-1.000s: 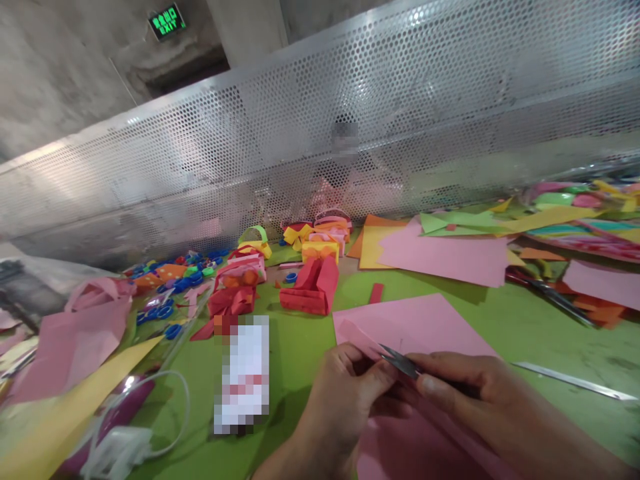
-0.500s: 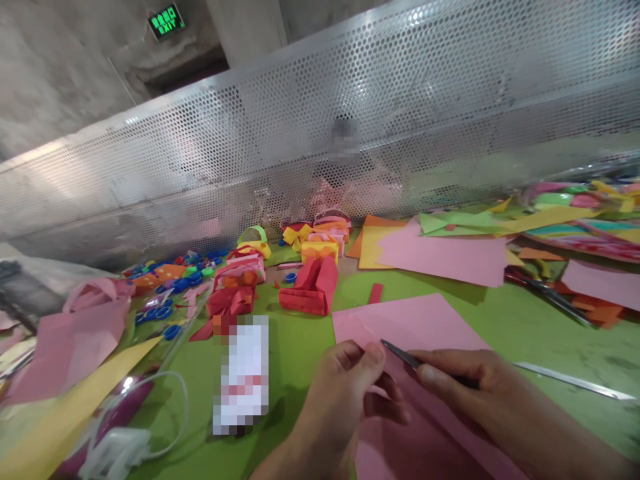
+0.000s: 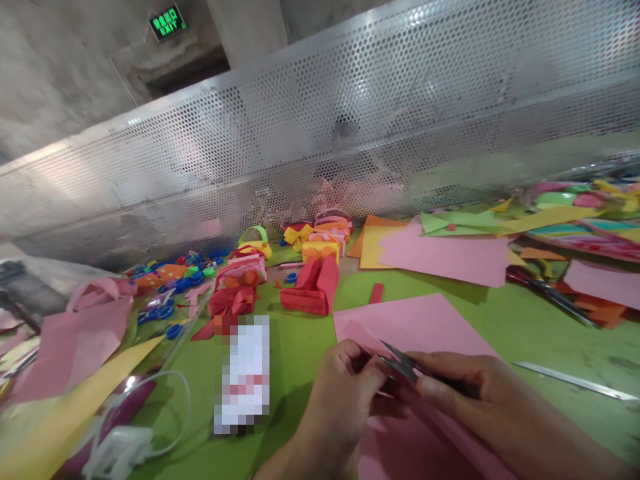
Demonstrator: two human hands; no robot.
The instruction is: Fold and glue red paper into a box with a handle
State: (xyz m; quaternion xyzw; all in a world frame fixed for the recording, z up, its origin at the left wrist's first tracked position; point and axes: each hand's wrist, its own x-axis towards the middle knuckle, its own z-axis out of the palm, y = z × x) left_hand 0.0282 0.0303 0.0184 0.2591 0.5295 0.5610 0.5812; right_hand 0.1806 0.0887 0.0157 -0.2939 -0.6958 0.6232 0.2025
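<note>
My left hand [image 3: 343,393] pinches a narrow pink paper piece [image 3: 367,337] between thumb and fingers. In my right hand [image 3: 470,393] is a pair of scissors [image 3: 404,363], with its two blades spread and reaching toward the left thumb. The scissor handles are hidden inside the right hand. Beneath both hands lies a larger pink sheet [image 3: 420,320], with another part of it showing below the fingers. A small red paper strip [image 3: 377,293] rests just beyond the sheet.
A red paper bag [image 3: 313,287] and other small paper bags stand ahead. Stacked coloured sheets [image 3: 445,257] lie at the back right. A metal ruler [image 3: 575,381] is on the right. A white charger [image 3: 120,450] lies at the lower left. Perforated metal panels [image 3: 280,147] rise behind.
The scissor blades were spread, then closed half a second ago with the left thumb lifted. Now they are spread again, and the left thumb presses down on the pink paper.
</note>
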